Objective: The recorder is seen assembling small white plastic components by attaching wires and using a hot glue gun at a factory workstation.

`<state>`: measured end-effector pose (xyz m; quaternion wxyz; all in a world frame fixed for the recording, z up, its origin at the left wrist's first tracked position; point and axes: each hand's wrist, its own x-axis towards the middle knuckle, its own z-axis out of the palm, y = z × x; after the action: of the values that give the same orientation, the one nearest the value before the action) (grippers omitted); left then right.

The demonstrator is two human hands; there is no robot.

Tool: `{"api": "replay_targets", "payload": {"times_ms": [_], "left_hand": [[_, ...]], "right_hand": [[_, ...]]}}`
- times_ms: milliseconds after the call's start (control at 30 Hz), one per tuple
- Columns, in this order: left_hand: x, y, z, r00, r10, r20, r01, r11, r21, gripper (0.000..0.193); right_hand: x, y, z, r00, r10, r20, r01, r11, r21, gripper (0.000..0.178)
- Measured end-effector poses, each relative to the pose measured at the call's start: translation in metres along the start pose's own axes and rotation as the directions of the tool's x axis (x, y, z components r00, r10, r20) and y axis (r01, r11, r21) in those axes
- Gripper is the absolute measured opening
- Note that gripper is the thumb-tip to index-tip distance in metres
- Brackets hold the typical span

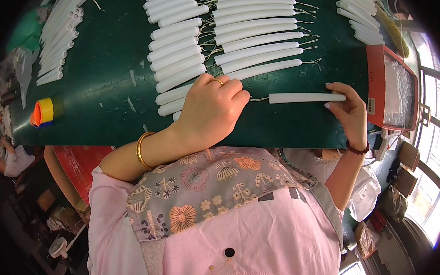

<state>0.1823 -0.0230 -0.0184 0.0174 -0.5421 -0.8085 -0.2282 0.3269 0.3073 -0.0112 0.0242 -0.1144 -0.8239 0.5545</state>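
Nearest, bottom of frame: pink top w/ flowered apron, forearms rising to the green table (101, 100). Left hand (213, 107), centre frame, gold ring and bangle, is curled knuckles-up, fingers bunched over the thin wire (257, 98) at the tube's left end; looks like a pinch, but the fingertips are hidden, so can't tell for sure. Right hand (350, 112), centre right, half open, thumb and fingertips lightly clamped on the right end of the white tube (305, 98). Tube lies flat, horizontal, between both hands, near the table's front edge. Step looks like threading or seating the wire into the tube; next move prob. needs a steady pull while the right hand keeps the tube from sliding. Tube: slim, matte white, slightly tapered. Farther up: rows of finished tubes (259, 39) w/ wire tails. Upper right, red tray (377, 76). Left edge, yellow tape roll (43, 111).
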Motion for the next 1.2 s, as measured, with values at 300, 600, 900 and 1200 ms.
{"api": "replay_targets", "payload": {"times_ms": [300,600,900,1200], "left_hand": [[0.006,0.002,0.000,0.998,0.007,-0.060,-0.008,1.000,-0.007,0.007],[0.016,-0.001,0.006,0.994,0.004,-0.113,-0.016,0.994,-0.106,0.005],[0.008,-0.001,0.005,0.998,0.065,-0.020,-0.067,0.983,-0.170,0.012],[-0.039,-0.020,-0.048,0.991,0.080,-0.111,-0.086,0.995,-0.049,0.066]], "right_hand": [[0.013,-0.007,-0.009,0.974,0.225,-0.010,-0.224,0.972,0.064,0.018],[0.014,-0.005,-0.006,0.976,0.213,0.056,-0.219,0.964,0.149,0.033],[0.002,0.002,0.005,0.989,0.146,-0.025,-0.147,0.988,-0.051,0.023],[0.019,-0.016,0.026,0.923,-0.386,0.001,0.299,0.713,-0.634,0.027]]}}
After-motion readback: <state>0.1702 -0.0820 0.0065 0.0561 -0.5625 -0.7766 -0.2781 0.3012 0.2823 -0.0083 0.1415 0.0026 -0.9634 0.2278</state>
